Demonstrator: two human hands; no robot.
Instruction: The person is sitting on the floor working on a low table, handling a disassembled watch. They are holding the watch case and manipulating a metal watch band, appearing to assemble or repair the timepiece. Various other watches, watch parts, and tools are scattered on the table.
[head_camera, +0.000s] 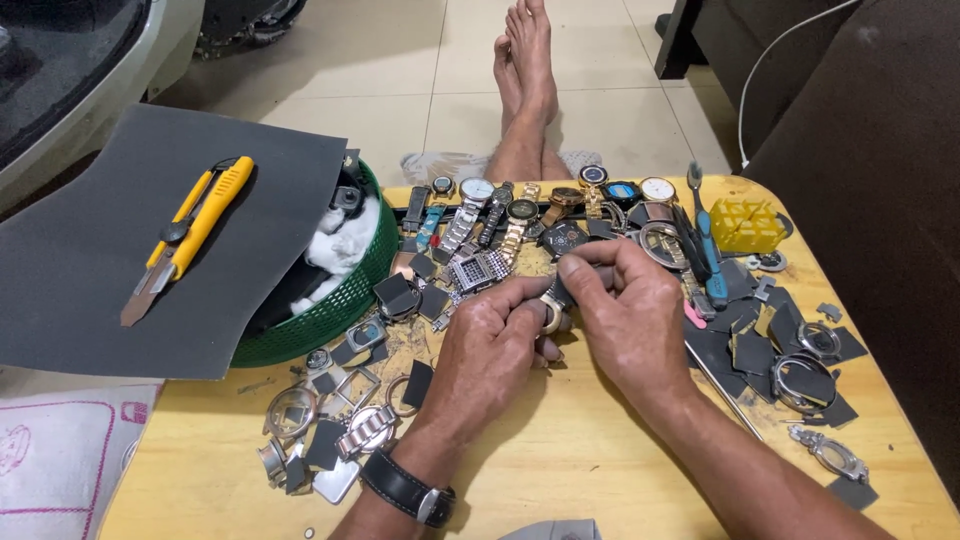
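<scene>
My left hand (490, 345) and my right hand (625, 310) meet over the middle of a low wooden table (560, 470). Between their fingertips they pinch a small round metal watch part (552, 314) with a dark piece against it. My left wrist wears a black-strapped watch (408, 488). Just beyond the hands lies a row of several wristwatches (500, 215), and a square-faced metal watch (478, 270) sits right by my left fingers.
A green basket (330, 310) at the left is covered by a grey sandpaper sheet (90, 260) carrying a yellow utility knife (190, 232). Watch cases and sandpaper scraps (320, 420) litter the table. A blue toothbrush (705, 235) and a yellow block (745, 225) lie at right. Bare feet (525, 70) stretch beyond.
</scene>
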